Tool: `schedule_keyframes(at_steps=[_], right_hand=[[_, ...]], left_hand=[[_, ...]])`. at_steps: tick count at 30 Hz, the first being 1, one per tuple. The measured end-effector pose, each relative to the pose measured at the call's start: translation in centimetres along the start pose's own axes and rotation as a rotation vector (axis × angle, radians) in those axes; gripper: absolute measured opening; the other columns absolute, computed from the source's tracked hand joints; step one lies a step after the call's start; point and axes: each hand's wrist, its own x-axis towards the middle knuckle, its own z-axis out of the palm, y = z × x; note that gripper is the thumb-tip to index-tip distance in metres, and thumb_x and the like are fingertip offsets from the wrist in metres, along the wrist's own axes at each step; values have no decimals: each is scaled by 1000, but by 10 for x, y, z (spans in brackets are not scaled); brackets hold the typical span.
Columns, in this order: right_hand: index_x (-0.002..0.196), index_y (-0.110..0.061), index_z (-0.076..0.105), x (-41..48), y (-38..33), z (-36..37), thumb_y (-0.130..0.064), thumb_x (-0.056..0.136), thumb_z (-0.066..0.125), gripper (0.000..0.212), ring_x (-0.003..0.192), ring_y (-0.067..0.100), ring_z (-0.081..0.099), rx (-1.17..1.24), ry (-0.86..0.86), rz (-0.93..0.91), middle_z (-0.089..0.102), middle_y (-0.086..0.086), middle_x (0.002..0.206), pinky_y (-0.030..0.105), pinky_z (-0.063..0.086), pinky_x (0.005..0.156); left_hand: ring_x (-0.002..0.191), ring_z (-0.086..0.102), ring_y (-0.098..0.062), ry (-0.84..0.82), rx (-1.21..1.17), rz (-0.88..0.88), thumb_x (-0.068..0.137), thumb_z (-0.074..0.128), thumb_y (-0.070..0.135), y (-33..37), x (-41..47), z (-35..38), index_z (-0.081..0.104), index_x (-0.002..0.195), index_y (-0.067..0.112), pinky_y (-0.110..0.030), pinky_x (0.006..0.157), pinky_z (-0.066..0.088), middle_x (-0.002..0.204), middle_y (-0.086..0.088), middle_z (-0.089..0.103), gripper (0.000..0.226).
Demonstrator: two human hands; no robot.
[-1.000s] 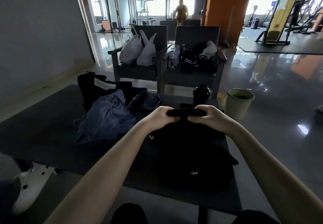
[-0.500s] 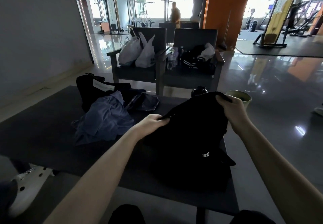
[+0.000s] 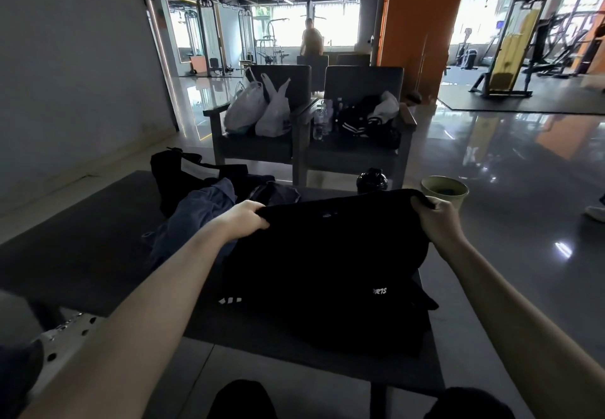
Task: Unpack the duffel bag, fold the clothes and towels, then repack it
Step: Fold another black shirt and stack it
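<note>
In a dim gym lounge, a low dark desk (image 3: pixel 75 255) carried the work, with two grey chairs (image 3: pixel 360 81) beyond it, one loaded with white plastic bags (image 3: pixel 258 111). A black garment (image 3: pixel 327 255), the largest item on the desk, was held up by its top edge. Its lower part, marked with white lettering and stripes, slumped onto the desk's near right portion, and how it was bunched there could not be told in the dark. What appeared to be the black duffel bag (image 3: pixel 170 170) sat open at the far left of the desk, with a crumpled blue garment (image 3: pixel 196 215) spilling out just in front of it. A pale green bin (image 3: pixel 458 199) stood on the floor past the desk's right end, a dark bottle (image 3: pixel 372 181) beside it on the far edge.

The left hand (image 3: pixel 244 219) gripped one top corner of the black garment with curled fingers, and the right hand (image 3: pixel 437 219) pinched the opposite corner. The held edge ran straight across the person's front, left to right, with the cloth hanging toward the person. The left hand was nearer the bag and the blue garment. The right hand hovered over the desk's right edge. A fold would likely call for bringing the two corners together across that line.
</note>
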Motion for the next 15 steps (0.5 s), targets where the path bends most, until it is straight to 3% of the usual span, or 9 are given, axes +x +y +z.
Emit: schedule_keyframes(at_steps=[3, 5, 8, 11, 13, 15], right_hand=[[87, -8, 70, -6, 0, -4, -22, 94, 55, 21, 67, 16, 53, -101, -31, -59, 61, 5, 71, 26, 38, 63], [95, -2, 70, -8, 1, -8, -20, 95, 55, 24, 70, 18, 54, -147, -25, -96, 62, 8, 75, 26, 36, 64], [104, -2, 70, -11, 0, -18, -20, 96, 53, 26, 80, 20, 55, -194, -24, -106, 62, 7, 85, 24, 35, 67], [100, -4, 70, -14, -5, -23, -21, 96, 52, 24, 75, 20, 54, -200, -60, -71, 61, 7, 81, 25, 37, 61], [93, -4, 67, -14, -9, -26, -21, 96, 52, 23, 68, 19, 56, -156, -84, -7, 61, 6, 72, 23, 40, 62], [87, -2, 63, -17, -16, -33, -20, 97, 51, 24, 44, 10, 55, -66, -200, 113, 59, -3, 50, 16, 40, 46]], left_hand=[[72, 61, -18, 74, -126, -30, 92, 60, 20, -2, -4, -3, 66, 83, 12, -28, 71, 47, 77, -5, 63, 14], [67, 64, -15, 88, -136, -32, 89, 63, 36, 2, -10, -9, 69, 86, 8, -25, 66, 49, 74, -4, 66, 28], [69, 68, -10, -61, 110, -32, 77, 76, 39, 12, -21, -23, 71, 82, 19, -23, 67, 52, 76, 3, 71, 21], [72, 66, -12, -115, 357, -28, 77, 77, 22, 18, -24, -34, 68, 75, 21, -22, 66, 50, 76, 2, 69, 9], [63, 57, -11, -18, 204, 2, 86, 67, 13, 20, -23, -37, 64, 72, 18, -20, 60, 44, 70, 1, 61, 15], [61, 57, -12, 28, -103, -3, 93, 57, 11, 20, -25, -39, 64, 79, 14, -21, 61, 46, 73, -3, 61, 16]])
